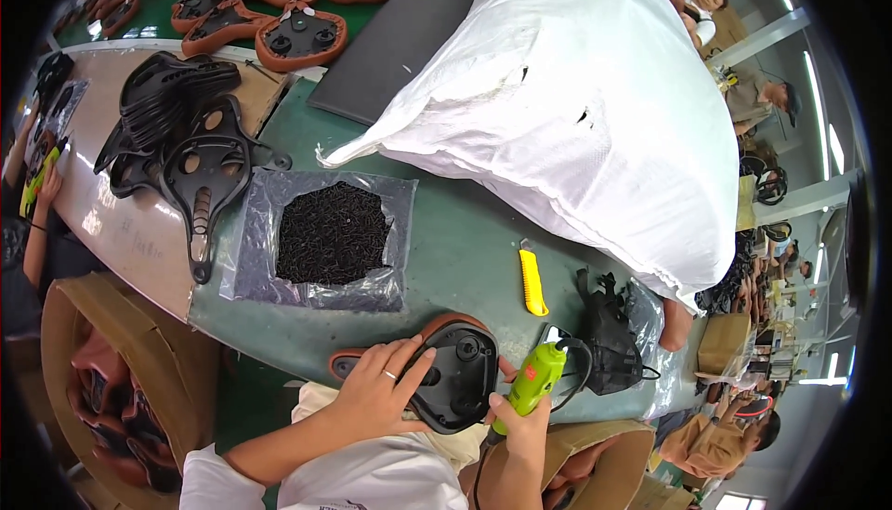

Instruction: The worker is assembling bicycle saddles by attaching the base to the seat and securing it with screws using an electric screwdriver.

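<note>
We are wearing a white short-sleeved shirt, its sleeves ending above the elbows and leaving both forearms bare. We are wearing a thin, pale metal ring on one finger of our left hand point(379, 389). Our right hand point(520, 425) is showing no ring, glove or watch that we can see.

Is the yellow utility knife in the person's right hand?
No, the right hand holds a green power screwdriver, while the yellow utility knife lies untouched on the green table.
</note>
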Motion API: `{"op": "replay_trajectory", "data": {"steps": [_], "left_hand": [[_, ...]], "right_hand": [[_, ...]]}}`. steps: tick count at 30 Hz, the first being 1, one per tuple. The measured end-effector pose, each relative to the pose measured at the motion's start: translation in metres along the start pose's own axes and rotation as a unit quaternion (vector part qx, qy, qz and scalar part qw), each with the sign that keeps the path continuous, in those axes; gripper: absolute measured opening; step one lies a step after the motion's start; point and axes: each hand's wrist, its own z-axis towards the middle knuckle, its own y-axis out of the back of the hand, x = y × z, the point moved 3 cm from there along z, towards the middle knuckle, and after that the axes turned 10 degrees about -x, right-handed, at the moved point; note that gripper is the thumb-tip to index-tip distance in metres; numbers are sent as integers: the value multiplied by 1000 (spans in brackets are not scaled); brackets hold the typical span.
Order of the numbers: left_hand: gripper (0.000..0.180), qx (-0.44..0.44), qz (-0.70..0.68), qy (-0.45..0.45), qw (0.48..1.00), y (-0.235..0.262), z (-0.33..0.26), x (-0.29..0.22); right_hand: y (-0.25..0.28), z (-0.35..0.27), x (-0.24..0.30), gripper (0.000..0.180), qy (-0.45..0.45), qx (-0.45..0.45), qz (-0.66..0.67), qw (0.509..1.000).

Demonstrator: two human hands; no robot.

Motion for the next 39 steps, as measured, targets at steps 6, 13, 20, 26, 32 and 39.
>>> {"op": "replay_trajectory", "data": {"steps": [6, 13, 20, 26, 32, 39], "left_hand": [[111, 4, 1, -6, 1000, -3, -2, -2], [78, -66, 12, -54, 996, -9, -20, -11], [49, -50, -152, 8, 987, -8, -37, -15], [51, 52, -325, 306, 893, -25, -30, -14], [41, 11, -298, 306, 904, -39, -46, -10], [27, -40, -296, 220, 929, -49, -53, -6]], "right_hand": [[14, 11, 6, 44, -4, -2, 130, 992], [13, 11, 44, 46, 210, -9, 232, 950], [-74, 21, 98, 50, 332, 79, 305, 889], [-118, 44, 87, 45, 275, 173, 320, 890], [-151, 57, 76, 45, 152, 222, 239, 933], [-162, 62, 73, 43, 139, 187, 140, 962]]}}
